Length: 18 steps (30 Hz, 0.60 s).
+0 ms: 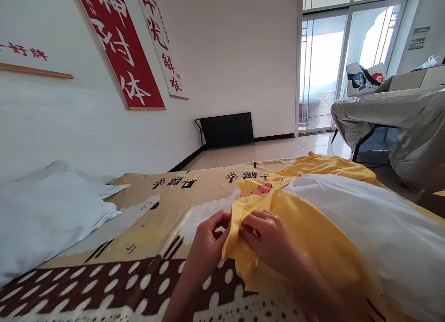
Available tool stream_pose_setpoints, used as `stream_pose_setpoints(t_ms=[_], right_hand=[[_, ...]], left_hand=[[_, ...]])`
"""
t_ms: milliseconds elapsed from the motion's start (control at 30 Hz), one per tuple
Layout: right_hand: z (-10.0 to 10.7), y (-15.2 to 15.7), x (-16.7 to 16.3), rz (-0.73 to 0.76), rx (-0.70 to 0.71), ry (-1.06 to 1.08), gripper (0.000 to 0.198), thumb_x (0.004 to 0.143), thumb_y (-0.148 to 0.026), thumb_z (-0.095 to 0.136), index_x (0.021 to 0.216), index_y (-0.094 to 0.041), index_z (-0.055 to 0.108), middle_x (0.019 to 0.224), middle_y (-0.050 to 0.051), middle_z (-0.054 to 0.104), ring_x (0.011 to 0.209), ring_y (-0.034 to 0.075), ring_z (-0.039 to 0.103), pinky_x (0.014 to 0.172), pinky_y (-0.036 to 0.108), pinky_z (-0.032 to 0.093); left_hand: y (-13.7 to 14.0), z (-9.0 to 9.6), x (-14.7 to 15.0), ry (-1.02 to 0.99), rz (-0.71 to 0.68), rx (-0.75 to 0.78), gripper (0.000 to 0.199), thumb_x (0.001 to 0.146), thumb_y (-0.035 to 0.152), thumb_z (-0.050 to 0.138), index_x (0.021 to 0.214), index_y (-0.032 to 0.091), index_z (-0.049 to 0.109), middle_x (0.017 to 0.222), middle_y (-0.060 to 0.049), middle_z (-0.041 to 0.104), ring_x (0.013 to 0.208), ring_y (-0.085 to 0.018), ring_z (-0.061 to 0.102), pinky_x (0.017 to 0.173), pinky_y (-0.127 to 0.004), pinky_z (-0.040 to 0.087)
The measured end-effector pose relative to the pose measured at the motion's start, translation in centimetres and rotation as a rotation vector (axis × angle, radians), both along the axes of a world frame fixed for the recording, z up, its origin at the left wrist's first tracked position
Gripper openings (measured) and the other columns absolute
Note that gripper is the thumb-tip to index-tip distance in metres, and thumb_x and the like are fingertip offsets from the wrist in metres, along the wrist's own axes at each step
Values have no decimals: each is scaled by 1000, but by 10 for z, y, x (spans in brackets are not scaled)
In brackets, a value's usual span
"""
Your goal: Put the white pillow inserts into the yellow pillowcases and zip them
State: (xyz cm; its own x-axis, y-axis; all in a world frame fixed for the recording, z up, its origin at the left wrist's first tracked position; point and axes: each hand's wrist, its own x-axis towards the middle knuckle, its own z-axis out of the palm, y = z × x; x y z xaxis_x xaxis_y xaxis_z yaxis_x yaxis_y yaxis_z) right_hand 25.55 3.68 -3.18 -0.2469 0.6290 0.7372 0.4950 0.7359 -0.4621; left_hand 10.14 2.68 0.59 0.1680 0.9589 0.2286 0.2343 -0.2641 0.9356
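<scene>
A yellow pillowcase (313,238) lies across the bed, partly pulled over a white pillow (375,220) on the right. My left hand (207,244) pinches the open edge of the yellow fabric from the left. My right hand (269,241) grips the same edge from the right, fingers curled into the cloth. Both hands sit close together near the bed's front middle. The pillow's far end stays covered by yellow fabric (327,167).
The bed carries a tan and brown patterned sheet (146,229). A second white pillow (45,211) lies at the left by the wall. A covered sofa (399,118) stands at the right, a black panel (227,129) against the far wall, glass doors behind.
</scene>
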Motion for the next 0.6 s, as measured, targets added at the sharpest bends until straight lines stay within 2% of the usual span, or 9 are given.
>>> stream_pose_setpoints(t_ms=[67,233,333,433,600], right_hand=[[-1,0,-1,-10,38,-36,21,87,-18,53,66,-19,51,64,-2,54,60,10,43,61,23,32],[-3,-1,-2,-47,75,-196,21,87,-20,53,66,-18,51,64,-1,56,58,11,44,62,25,30],[0,-2,-2,-52,49,-263,22,89,-21,52,67,-18,51,65,0,58,57,10,45,63,25,31],[5,-5,2,-20,-37,-251,27,91,-28,52,66,-18,50,64,-1,58,58,10,45,63,24,32],[11,-8,8,32,-87,-124,17,91,-31,52,81,-19,58,68,-1,60,64,12,51,65,23,34]], left_hand=[[1,-1,0,-57,-28,-9,14,67,28,65,72,15,64,65,1,51,64,-13,44,53,-18,40],[7,-14,6,-214,8,10,14,66,26,68,67,14,61,63,3,51,59,-9,41,50,-15,37],[11,-20,10,-336,-18,-77,16,63,24,72,70,15,61,64,3,55,59,-9,45,51,-16,39],[13,-18,10,-481,-32,-188,21,63,28,73,77,16,65,67,0,61,60,-13,53,52,-20,44],[16,-8,-15,-652,158,-173,23,56,27,78,74,16,68,67,-3,68,72,-23,63,57,-25,51]])
